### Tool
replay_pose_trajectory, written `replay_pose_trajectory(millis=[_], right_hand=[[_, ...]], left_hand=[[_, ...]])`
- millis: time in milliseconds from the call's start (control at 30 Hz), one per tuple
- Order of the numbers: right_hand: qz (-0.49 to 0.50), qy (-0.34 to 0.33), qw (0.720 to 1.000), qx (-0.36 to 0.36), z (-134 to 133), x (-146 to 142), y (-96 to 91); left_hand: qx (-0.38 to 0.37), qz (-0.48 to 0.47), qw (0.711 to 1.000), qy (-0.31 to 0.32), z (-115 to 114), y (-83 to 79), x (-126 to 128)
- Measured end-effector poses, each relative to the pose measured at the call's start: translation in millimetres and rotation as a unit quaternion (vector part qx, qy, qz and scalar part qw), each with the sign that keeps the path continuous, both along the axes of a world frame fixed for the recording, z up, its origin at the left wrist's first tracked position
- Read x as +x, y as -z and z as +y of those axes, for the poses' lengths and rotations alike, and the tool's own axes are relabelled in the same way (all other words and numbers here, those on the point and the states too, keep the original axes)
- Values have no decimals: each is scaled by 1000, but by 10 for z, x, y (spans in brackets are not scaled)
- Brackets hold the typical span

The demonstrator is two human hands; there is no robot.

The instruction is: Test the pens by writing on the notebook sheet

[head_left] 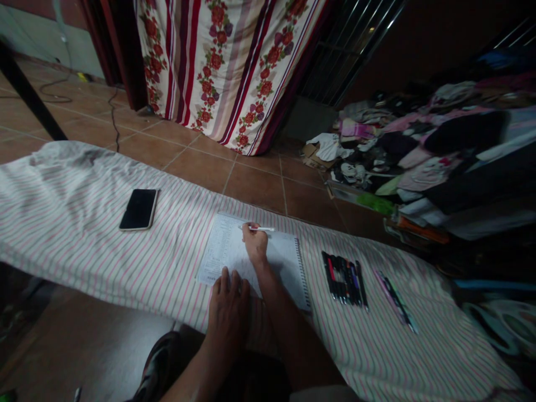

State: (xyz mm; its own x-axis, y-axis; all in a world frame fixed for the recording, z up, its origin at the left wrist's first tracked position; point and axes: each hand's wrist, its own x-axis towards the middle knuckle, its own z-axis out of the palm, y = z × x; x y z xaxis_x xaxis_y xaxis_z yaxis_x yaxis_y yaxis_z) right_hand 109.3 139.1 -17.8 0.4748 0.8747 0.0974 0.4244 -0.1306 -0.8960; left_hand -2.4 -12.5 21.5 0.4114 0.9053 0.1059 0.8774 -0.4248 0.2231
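Observation:
A spiral notebook (285,268) lies open on the striped cloth, its wire binding along the right side and rows of writing on the left part of the page. My right hand (255,243) is closed around a white pen (266,229), held over the upper middle of the page. The pen's tip points left, and I cannot tell whether it touches the paper. My left hand (228,298) lies flat on the notebook's near edge, fingers stretched out and holding nothing.
A dark-screened phone (139,209) lies left of the notebook. To the right are a row of several pens (344,279) and a smaller group of pens (396,301). Beyond the cloth-covered surface (180,251) are a tiled floor, a flowered curtain (226,67) and heaped clothes (419,134).

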Motion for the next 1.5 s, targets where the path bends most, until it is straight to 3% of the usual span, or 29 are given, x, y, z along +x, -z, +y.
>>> replay_pose_trajectory(millis=[267,500,833,1033,1300,1500], right_hand=[[-41,-16,999,-14,19,-17,8],[-19,-27,999,-16,12,-1,-9],[69,-43,997,5,23,-3,-17],[171,0,984,40,-18,83,-109],[233,-10,972,1,-552,383,-315],[130,19,991,-40,-1243,1096,-474]], left_hand=[[-16,0,1000,2,1,-26,-9],[-3,7,1000,0,-7,14,-1],[-5,-3,1000,-2,1,-21,0],[-7,-11,1000,-1,-4,-49,-10],[17,-24,999,-21,-9,-77,30],[75,-27,997,3,-71,-131,49]])
